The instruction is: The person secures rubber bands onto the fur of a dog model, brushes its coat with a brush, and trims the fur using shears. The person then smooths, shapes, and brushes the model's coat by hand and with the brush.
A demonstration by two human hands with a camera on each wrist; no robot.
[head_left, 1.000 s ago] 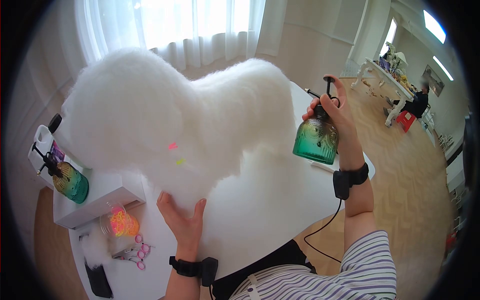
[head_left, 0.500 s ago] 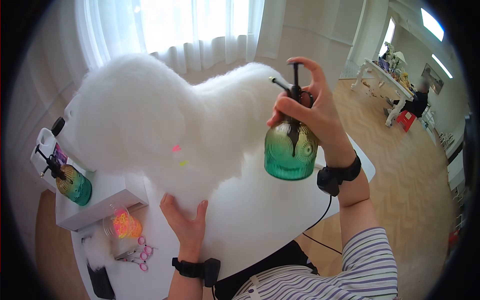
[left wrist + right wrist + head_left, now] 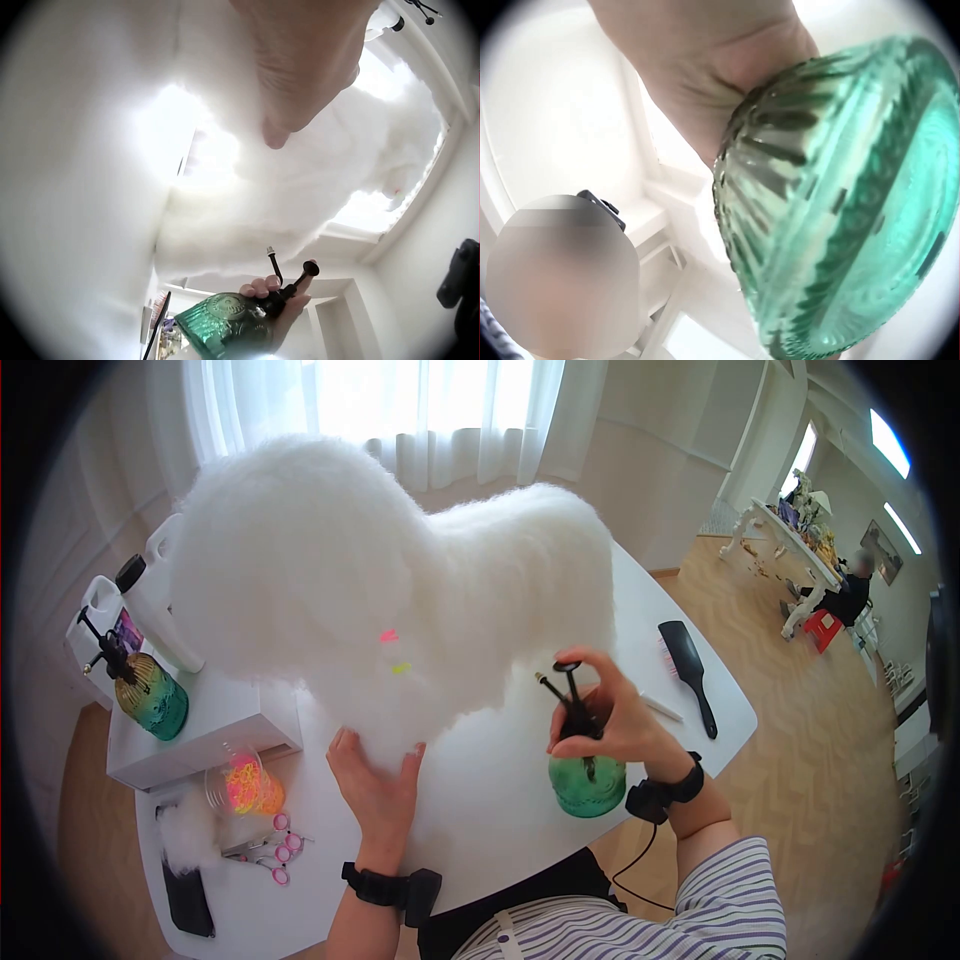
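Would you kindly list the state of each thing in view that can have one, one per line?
Fluffy white dog model: standing upright on the white table.
Green glass spray bottle: upright, gripped at its black pump top.
Right hand: curled round that bottle's top.
Left hand: fingers straight, pressed against the model's front leg.
Second green glass spray bottle: upright, untouched.
Black brush: lying flat.
Pink scissors: lying flat, untouched.

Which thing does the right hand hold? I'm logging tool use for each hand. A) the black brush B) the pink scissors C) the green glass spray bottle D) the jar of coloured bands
C: the right hand has its grip round the pump neck of the green glass spray bottle, near the table.
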